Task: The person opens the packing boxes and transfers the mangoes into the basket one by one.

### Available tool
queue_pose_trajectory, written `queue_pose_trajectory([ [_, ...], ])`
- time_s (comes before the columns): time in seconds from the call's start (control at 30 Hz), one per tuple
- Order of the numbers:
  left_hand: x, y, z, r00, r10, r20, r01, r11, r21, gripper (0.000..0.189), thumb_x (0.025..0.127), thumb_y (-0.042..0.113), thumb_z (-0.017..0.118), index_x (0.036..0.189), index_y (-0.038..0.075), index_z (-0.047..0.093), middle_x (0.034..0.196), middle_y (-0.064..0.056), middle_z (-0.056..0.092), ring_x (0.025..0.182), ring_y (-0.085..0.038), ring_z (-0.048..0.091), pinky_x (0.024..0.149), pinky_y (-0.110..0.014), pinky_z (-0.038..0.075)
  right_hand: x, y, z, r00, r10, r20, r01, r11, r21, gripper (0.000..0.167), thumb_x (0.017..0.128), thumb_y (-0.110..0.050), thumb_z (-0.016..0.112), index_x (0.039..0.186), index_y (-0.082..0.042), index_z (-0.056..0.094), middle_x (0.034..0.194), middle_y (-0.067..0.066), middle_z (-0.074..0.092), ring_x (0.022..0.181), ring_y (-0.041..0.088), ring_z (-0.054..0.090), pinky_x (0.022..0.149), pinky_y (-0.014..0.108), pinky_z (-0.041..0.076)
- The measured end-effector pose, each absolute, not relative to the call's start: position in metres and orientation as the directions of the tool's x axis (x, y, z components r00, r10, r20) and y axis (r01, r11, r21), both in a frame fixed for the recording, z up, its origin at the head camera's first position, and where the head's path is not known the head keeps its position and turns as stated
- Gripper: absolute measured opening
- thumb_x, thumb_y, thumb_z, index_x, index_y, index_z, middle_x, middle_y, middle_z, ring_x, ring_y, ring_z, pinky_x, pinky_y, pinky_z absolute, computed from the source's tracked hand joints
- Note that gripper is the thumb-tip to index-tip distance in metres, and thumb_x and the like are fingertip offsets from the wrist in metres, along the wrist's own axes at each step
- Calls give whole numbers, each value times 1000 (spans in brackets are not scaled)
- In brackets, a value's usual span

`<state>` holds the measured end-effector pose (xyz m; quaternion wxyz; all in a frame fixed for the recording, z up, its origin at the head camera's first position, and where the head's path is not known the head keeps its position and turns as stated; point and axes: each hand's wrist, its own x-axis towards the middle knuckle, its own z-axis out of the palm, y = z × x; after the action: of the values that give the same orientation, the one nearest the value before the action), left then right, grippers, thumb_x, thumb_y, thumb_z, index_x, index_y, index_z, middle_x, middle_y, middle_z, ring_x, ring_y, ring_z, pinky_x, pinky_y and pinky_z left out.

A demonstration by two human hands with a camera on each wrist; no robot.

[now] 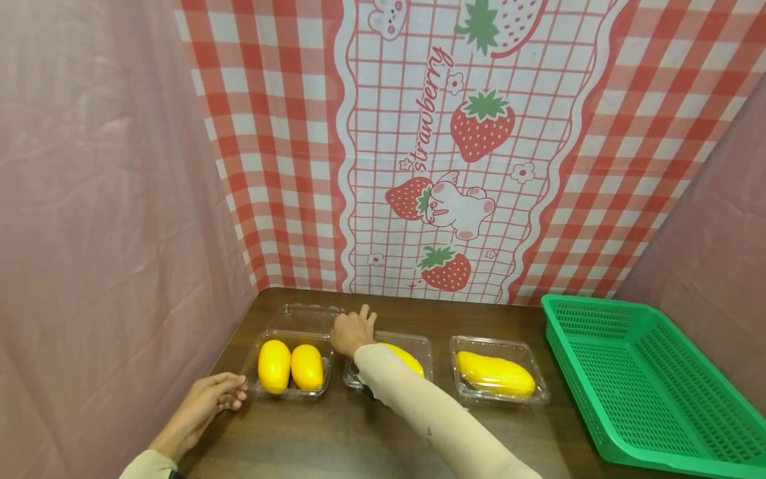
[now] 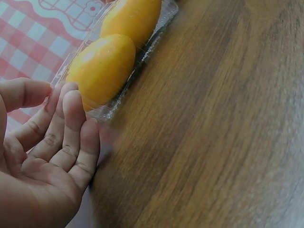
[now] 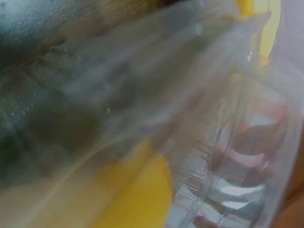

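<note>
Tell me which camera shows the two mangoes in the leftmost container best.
The head view: both mangoes show whole, side by side in their clear container. The left wrist view is closer but crops one. The right wrist view shows blurred yellow patches I can't match to them.

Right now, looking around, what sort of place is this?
Probably a small curtained-off work booth: pink cloth hangs at the sides, a strawberry-printed cloth at the back, and the wood-grained table bears yellow fruit in clear boxes.
</note>
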<state>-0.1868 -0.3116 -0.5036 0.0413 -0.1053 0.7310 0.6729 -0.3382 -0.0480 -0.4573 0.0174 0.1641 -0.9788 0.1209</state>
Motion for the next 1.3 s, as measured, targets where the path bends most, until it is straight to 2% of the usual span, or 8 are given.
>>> queue_pose_trajectory([
  [0.17, -189, -311, -504, -973, -104, -208, -216, 80, 973, 28, 103, 18, 61, 110, -9, 65, 96, -10, 68, 82, -19, 64, 77, -30, 58, -338, -45, -460, -936, -336, 106, -352, 903, -245, 24, 97, -22, 65, 75, -14, 66, 92, 10, 69, 106, 36, 48, 93, 53, 34],
  [0.4, -189, -310, -504, -970, -113, -214, -225, 87, 971, 27, 104, 17, 60, 112, -9, 65, 95, -9, 69, 79, -19, 65, 75, -30, 58, -334, -39, -455, -917, -357, 180, -392, 891, -229, 25, 97, -30, 69, 83, -11, 72, 94, 10, 72, 100, 32, 54, 89, 52, 36],
  [0.67, -189, -311, -504, -972, -108, -207, -216, 88, 972, 29, 104, 17, 59, 113, -11, 64, 95, -10, 69, 79, -19, 65, 75, -30, 58, -324, -36, -443, -868, -440, 228, -483, 854, -193, 26, 95, -32, 72, 80, -10, 70, 92, 8, 72, 86, 28, 57, 76, 43, 40],
  [0.87, -188, -312, -505, -974, -92, -205, -214, 99, 972, 31, 105, 19, 59, 113, -11, 63, 97, -10, 68, 82, -20, 65, 76, -31, 58, -307, -40, -439, -812, -536, 231, -579, 789, -206, 28, 95, -34, 75, 95, -6, 71, 91, 8, 71, 82, 27, 66, 77, 38, 55],
  [0.97, -186, -311, -506, -973, -96, -212, -222, 105, 969, 32, 106, 19, 58, 113, -11, 63, 97, -10, 68, 83, -20, 64, 77, -31, 58, -298, -43, -438, -788, -579, 208, -614, 764, -200, 31, 95, -37, 75, 89, -7, 68, 78, 4, 65, 71, 19, 63, 65, 31, 56],
  [1.13, -186, -311, -504, -970, -108, -217, -228, 105, 968, 31, 105, 19, 58, 111, -10, 63, 96, -11, 67, 83, -20, 64, 77, -31, 58, -285, -49, -437, -769, -625, 134, -638, 740, -214, 47, 95, -40, 75, 64, -13, 52, 58, -3, 44, 53, 11, 43, 50, 23, 40],
  [1.2, -186, -310, -504, -972, -103, -212, -222, 108, 969, 30, 105, 20, 59, 110, -10, 63, 96, -11, 67, 83, -20, 64, 77, -31, 58, -281, -51, -438, -767, -633, 104, -640, 743, -198, 51, 96, -42, 73, 60, -14, 48, 56, -4, 40, 53, 12, 39, 53, 23, 39],
  [1.3, -187, -310, -504, -974, -91, -210, -219, 114, 969, 31, 105, 21, 59, 110, -8, 63, 96, -11, 66, 83, -20, 64, 77, -31, 57, -277, -54, -440, -758, -649, 69, -652, 746, -135, 55, 97, -44, 70, 57, -15, 47, 55, -4, 37, 57, 13, 43, 70, 27, 46],
])
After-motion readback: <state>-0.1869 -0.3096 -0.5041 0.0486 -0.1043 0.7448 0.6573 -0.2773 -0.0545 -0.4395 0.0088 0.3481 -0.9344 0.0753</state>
